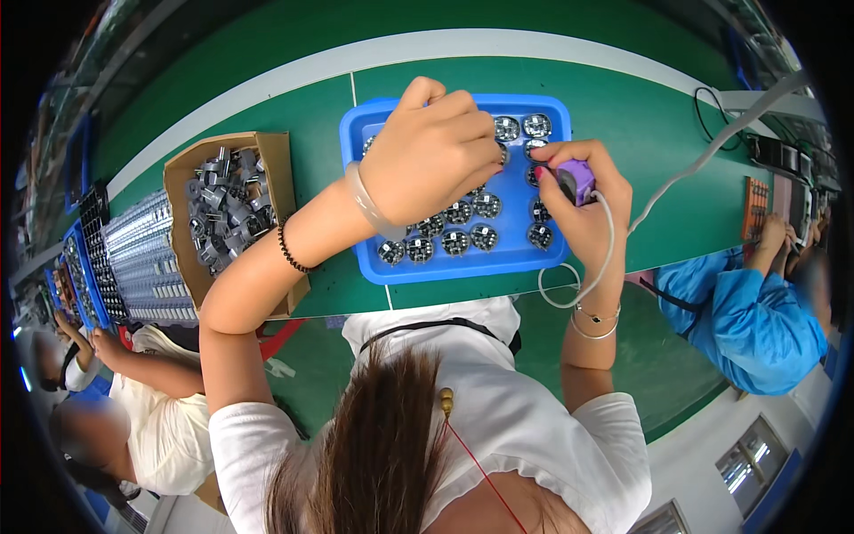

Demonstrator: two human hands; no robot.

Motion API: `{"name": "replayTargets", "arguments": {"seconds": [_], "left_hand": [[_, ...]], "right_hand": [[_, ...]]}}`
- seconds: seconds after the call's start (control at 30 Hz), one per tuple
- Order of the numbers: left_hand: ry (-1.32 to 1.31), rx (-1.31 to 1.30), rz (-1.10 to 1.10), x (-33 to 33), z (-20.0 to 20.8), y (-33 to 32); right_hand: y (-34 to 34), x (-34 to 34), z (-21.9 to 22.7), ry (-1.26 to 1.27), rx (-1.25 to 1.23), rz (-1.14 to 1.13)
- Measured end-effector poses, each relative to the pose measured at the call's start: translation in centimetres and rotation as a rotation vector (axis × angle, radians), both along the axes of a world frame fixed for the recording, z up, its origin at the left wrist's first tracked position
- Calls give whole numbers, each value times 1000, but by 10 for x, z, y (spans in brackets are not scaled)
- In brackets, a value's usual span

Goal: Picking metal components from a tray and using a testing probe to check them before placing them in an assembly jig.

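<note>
My right hand [587,191] is closed round a small purple and dark handheld device [576,181] with a grey cord, at the tray's right edge. My left hand [431,156] hovers over the blue plastic tray [463,266], its fingers curled inward. What it pinches, if anything, is hidden behind the back of the hand. In the tray lie several round, shiny parts with small electronic components [455,241], some in rows along the near side and others at the right. My left hand and wrist cover part of them.
Left of the tray stands an open cardboard box [281,178] full of grey plug-like parts [222,200]. Beyond it are rows of pale parts [151,245] and black grids. A grey cable [703,160] crosses the green table [658,116]. Co-workers sit at left and right.
</note>
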State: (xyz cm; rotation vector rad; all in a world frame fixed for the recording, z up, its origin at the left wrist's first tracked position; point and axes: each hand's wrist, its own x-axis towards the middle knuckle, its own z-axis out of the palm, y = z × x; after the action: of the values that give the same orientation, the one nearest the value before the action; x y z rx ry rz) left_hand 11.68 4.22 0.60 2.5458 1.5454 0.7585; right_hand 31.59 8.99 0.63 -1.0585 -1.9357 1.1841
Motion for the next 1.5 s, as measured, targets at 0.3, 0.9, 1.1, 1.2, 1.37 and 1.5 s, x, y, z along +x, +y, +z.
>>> {"name": "replayTargets", "arguments": {"seconds": [0.3, 0.9, 1.1, 1.2, 1.37, 1.5], "left_hand": [[-227, 5, -31, 6, 6, -3], [162, 66, 60, 13, -14, 1], [184, -36, 70, 4, -10, -5], [122, 18, 91, 5, -12, -5], [83, 59, 80, 4, -16, -1], [151, -25, 43, 8, -14, 4]], "right_hand": [[0, 1, 5, -47, 100, 42], [-3, 20, -9, 230, 45, 126], [-3, -2, -24, 42, 195, 230], [-4, -4, -23, 5, 191, 230], [-1, -3, -24, 8, 154, 237], [-2, 7, -17, -1, 228, 134]]}}
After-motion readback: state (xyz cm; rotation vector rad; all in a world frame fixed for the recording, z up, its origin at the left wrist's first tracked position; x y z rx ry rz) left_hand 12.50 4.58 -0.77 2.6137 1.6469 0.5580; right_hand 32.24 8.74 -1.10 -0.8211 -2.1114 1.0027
